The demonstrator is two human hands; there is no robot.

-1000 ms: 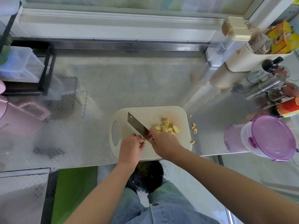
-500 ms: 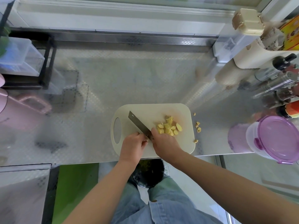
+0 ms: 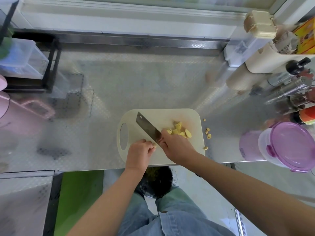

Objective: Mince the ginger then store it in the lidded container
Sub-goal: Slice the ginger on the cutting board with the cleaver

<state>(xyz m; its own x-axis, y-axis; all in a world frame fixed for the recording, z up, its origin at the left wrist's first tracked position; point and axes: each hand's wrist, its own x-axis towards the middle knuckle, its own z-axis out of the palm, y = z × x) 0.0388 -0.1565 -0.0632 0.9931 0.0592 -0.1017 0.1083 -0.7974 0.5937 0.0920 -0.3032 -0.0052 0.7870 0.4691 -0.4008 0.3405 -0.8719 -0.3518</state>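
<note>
Yellow ginger (image 3: 179, 131) heaped just beyond right hand (image 3: 177, 148), gripping knife (image 3: 147, 127); left hand (image 3: 140, 155) pinches small piece (image 3: 154, 145) beside blade, likely steadying it to cut.

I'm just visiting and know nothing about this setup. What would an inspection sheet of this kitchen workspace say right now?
Surface: patterned metal counter; white cutting board at its near edge.
Job's things: ginger chunks piled on the board, coarse, not yet minced; cleaver; purple-lidded container at right, lid on.
Clutter: stray ginger bits on the counter right of the board; bottles and shakers far right; clear plastic bins on a rack at left.
Hands: right hand grips the cleaver; left hand holds a small ginger piece beside the blade.
Cables: nothing seen.
Surroundings: dark bin under the counter edge; green flooring below.
</note>
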